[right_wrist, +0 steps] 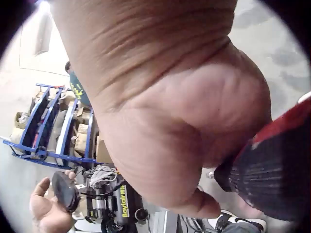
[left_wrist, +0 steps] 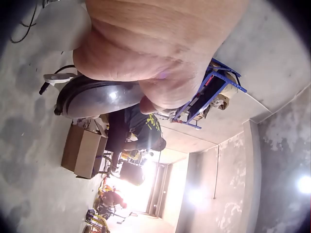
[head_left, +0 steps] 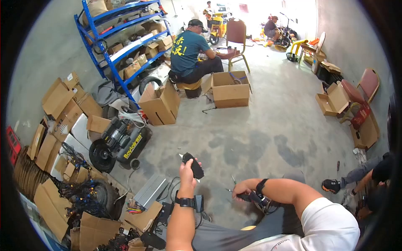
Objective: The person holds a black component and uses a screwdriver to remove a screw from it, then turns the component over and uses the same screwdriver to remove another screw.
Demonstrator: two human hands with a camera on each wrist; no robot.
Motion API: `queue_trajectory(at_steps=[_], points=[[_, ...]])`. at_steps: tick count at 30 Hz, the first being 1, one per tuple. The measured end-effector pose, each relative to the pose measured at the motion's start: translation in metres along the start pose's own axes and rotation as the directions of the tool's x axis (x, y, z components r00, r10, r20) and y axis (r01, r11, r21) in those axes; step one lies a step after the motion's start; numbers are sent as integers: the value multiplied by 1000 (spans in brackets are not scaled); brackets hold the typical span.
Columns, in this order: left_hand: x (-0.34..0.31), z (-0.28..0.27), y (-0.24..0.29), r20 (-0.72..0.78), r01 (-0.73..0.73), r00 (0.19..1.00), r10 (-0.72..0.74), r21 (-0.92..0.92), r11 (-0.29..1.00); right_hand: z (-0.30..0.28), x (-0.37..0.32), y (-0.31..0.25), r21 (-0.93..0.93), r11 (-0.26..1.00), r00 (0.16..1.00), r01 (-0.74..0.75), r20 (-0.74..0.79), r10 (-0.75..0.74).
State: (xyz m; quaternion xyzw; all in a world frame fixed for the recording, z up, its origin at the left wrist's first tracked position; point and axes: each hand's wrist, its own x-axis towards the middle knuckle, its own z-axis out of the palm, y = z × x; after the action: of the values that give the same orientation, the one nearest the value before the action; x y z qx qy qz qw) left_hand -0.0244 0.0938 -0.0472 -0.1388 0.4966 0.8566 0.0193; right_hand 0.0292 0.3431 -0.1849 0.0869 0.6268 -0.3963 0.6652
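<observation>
My left hand (head_left: 187, 175) is raised in front of me and grips a dark round part with a glossy lens-like face (left_wrist: 104, 99). Its black rim and the thumb and fingers at its edge show in the right wrist view. A short black lead with a white plug (left_wrist: 58, 77) sticks out beside it. Lower and to the right, my right hand (head_left: 242, 190) holds a tool with a ribbed black-and-red handle (right_wrist: 262, 165). Thin metal tips (head_left: 229, 190) poke out past those fingers in the head view; the hand hides much of the tool.
On the left stand an air compressor (head_left: 125, 144), a silver metal box (head_left: 150, 192) and cardboard with tangled wires (head_left: 79, 188). A seated person (head_left: 190, 54) works beside an open carton (head_left: 231, 96) and blue shelves (head_left: 113, 62). Another person's shoe (head_left: 331, 185) is at right.
</observation>
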Motion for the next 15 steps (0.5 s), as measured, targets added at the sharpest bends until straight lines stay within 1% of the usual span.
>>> queue_trajectory(at_steps=[2,3,5,6,7,9,10,12,13,15], points=[[-3,-2,-2,-1,18,1000,-18,7,1000,-12,-5,-6,-181,964,975,195,-71,-210],[-2,-3,-1,-3,14,1000,-14,12,1000,-16,-11,-12,-184,963,974,196,-77,-213],[-2,-5,-1,10,9,1000,-9,3,1000,-21,-24,-22,-383,912,948,150,-207,-243],[0,-6,-2,0,6,1000,-6,9,1000,-25,-26,-31,-490,868,950,80,-225,-215],[2,-7,-3,-8,3,1000,-3,17,1000,-27,-30,-35,-494,866,947,79,-234,-221],[4,-12,-9,-6,-10,1000,11,26,1000,-23,-47,-44,-717,694,899,-58,-339,-275],[6,-11,-8,-11,-21,1000,22,39,999,-22,-55,-47,-717,695,892,-61,-351,-284],[4,-9,-7,2,-20,1000,20,75,997,-17,-61,-48,-739,651,849,174,-223,-479],[1,-10,-8,-3,-7,1000,8,110,994,-17,-60,-50,-735,654,847,178,-224,-482],[-1,-15,-11,16,9,1000,-11,149,989,-9,-55,-51,-654,715,808,246,-269,-524]])
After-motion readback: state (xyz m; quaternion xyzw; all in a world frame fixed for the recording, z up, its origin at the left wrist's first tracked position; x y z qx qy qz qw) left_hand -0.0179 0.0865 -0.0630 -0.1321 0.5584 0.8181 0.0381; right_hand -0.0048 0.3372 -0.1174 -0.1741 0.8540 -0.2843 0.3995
